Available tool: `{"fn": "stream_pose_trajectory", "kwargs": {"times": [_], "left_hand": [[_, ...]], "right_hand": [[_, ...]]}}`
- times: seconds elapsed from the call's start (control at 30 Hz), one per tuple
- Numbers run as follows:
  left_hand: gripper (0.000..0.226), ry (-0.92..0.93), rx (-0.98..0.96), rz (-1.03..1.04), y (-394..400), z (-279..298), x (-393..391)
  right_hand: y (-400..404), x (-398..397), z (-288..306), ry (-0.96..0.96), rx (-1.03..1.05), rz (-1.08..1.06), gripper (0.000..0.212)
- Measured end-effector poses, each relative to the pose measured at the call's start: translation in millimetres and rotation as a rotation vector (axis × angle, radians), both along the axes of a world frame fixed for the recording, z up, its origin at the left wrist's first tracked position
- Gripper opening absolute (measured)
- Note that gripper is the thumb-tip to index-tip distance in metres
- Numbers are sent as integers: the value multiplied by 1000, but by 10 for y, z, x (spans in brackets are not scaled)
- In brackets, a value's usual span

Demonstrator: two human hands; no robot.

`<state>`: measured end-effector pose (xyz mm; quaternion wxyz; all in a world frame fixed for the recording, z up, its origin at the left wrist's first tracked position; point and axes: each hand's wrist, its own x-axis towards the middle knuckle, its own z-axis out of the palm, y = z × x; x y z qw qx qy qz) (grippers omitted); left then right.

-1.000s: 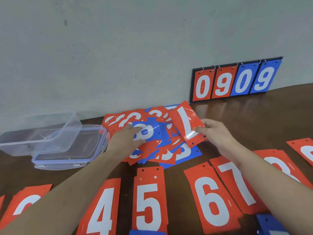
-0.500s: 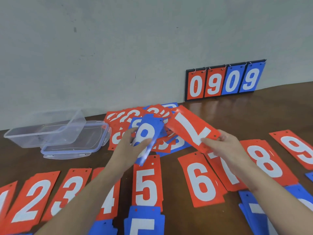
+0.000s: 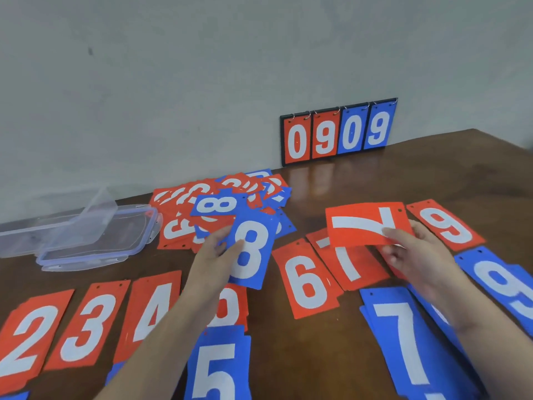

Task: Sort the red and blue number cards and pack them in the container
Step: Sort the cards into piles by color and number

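Observation:
My left hand pinches a blue 8 card above the red row near the table's middle. My right hand grips a red 7 card, turned sideways, over the red 7 pile. Behind both hands lies a mixed heap of red and blue cards. Red cards 2, 3, 4, 6 and 9 lie in a row. Blue 5, blue 7 and blue 9 lie nearer me. The clear container stands at the left.
The container's clear lid with blue rim lies under and beside it. A scoreboard stand showing 0 9 0 9 leans on the wall at the back. The brown table meets the grey wall behind.
My left hand lifted the blue 8 out of the heap and drew it toward me. My right hand carried the red 7 rightward and down over the red 7 pile. The view tilted down.

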<state>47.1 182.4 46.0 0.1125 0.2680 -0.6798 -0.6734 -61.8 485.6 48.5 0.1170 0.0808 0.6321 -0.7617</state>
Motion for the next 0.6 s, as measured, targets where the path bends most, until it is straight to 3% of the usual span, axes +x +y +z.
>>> {"fn": "stream_pose_trajectory", "kwargs": {"times": [0.27,0.37,0.43,0.6], "left_hand": [[34,9,87,-20,323,-90,-23],[37,2,140,-15,424,-134,-39],[37,-4,157,-11,472,-146,-47],[45,43,146,33,485,-124,-52]], "right_hand": [[280,119,-31,12,67,30,7],[276,88,-15,20,55,50,25],[244,32,-6,16,79,83,23],[52,-179,-53,143,336,206,13]]}}
